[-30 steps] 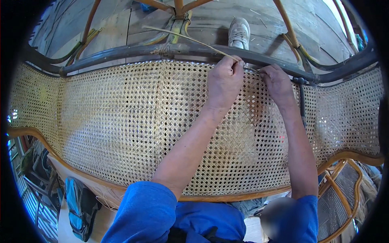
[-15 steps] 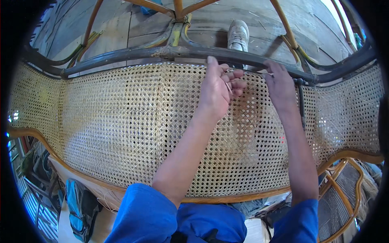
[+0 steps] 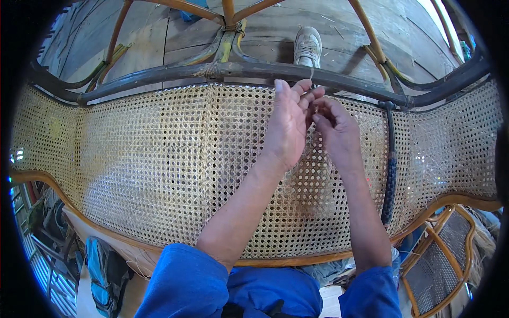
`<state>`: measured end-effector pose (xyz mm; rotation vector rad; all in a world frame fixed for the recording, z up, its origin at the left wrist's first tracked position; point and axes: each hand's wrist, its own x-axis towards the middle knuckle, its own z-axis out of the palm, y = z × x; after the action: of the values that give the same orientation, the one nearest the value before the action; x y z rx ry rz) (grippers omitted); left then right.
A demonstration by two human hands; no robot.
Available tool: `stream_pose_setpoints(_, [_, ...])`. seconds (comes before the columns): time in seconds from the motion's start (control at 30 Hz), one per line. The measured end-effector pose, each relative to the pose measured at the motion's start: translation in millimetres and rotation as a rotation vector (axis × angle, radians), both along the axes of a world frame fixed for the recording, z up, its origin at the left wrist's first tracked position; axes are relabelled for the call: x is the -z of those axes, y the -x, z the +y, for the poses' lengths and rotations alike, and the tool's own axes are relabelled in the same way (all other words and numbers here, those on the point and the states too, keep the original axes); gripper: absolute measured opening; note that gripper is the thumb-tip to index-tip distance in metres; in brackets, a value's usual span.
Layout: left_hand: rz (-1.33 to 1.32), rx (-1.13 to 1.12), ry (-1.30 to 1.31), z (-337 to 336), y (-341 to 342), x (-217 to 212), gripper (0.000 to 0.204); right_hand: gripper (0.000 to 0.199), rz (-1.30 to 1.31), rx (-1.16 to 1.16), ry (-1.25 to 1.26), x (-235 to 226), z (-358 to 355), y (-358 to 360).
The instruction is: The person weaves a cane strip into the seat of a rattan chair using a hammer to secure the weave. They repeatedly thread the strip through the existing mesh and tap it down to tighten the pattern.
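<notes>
A wide panel of woven cane webbing (image 3: 143,153) lies in front of me, its far edge along a dark rattan pole (image 3: 154,73). Above the webbing near that pole, my left hand (image 3: 289,124) is palm up with fingers curled. A thin pale strand (image 3: 312,71) sticks up from its fingertips. My right hand (image 3: 340,130) meets it from the right, thumb and fingers pinched together against the left fingers. What the right fingertips pinch is too small to make out. To the right, a hammer (image 3: 391,169) with a dark handle lies on the webbing.
Rattan legs and braces (image 3: 229,32) rise beyond the pole over a plank floor (image 3: 270,40). A shoe (image 3: 307,46) stands there. A curved rattan edge (image 3: 297,261) runs close to me. A backpack (image 3: 101,273) sits lower left, another rattan piece (image 3: 440,262) lower right.
My right hand has come left from the pole and now meets my left hand. The hammer, mostly hidden behind my right arm before, shows fully.
</notes>
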<state>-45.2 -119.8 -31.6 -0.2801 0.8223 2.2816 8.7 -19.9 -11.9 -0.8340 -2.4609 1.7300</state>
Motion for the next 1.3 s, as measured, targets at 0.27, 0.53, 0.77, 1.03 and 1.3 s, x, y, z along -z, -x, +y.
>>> stream_pose_setpoints(0.27, [0.149, 0.233, 0.542, 3.3, -11.9, -9.5, 0.027, 0.010, 0.109, 0.318, 0.506, 1.5, 26.6, -3.9])
stream_pose_setpoints(0.53, [-0.143, 0.323, 0.343, -2.6, -4.2, -14.1, 0.022, 0.010, 0.159, 0.194, 0.519, 0.2, 26.9, -13.1])
stream_pose_setpoints(0.77, [0.178, 0.283, 0.493, 2.2, -11.3, -8.8, 0.024, 0.013, 0.081, 0.214, 0.708, -0.9, 29.9, -18.0])
stream_pose_setpoints(1.03, [0.470, 0.210, 0.622, 6.2, -16.5, -9.1, 0.027, 0.013, 0.110, 0.181, 0.990, 5.0, 31.6, -22.9])
stream_pose_setpoints(1.3, [0.127, 0.197, 0.693, -4.3, -2.1, -7.4, 0.023, 0.007, 0.007, 0.158, 0.381, 8.0, 50.9, -15.1])
